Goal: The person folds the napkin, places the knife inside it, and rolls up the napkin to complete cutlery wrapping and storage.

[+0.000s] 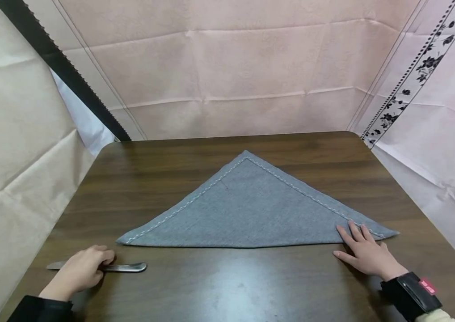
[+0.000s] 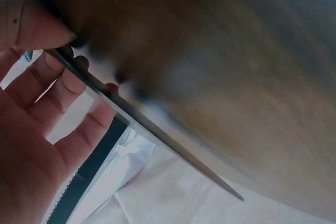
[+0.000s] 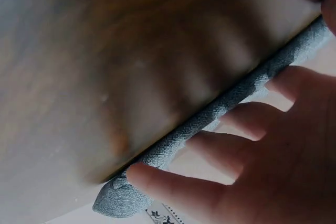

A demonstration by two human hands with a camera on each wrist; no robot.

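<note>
A blue-grey cloth napkin (image 1: 235,210), folded into a triangle with pale stitching along its two upper sides, lies on the wooden table (image 1: 195,286). Left of it, my left hand (image 1: 82,270) pinches a table knife (image 1: 128,268) between thumb and fingers. The blade (image 2: 184,153) points left in the head view and the rounded handle end points right. My right hand (image 1: 368,255) rests with spread, straight fingers on the napkin near its right corner. From the right wrist, its fingertips are seen along the cloth's folded edge (image 3: 207,116).
Pale creased sheets (image 1: 259,67) hang around the table's far side and both flanks. A black serrated-edge band (image 1: 66,71) runs down at the left, a floral strip (image 1: 428,67) at the right. The table's far edge has rounded corners.
</note>
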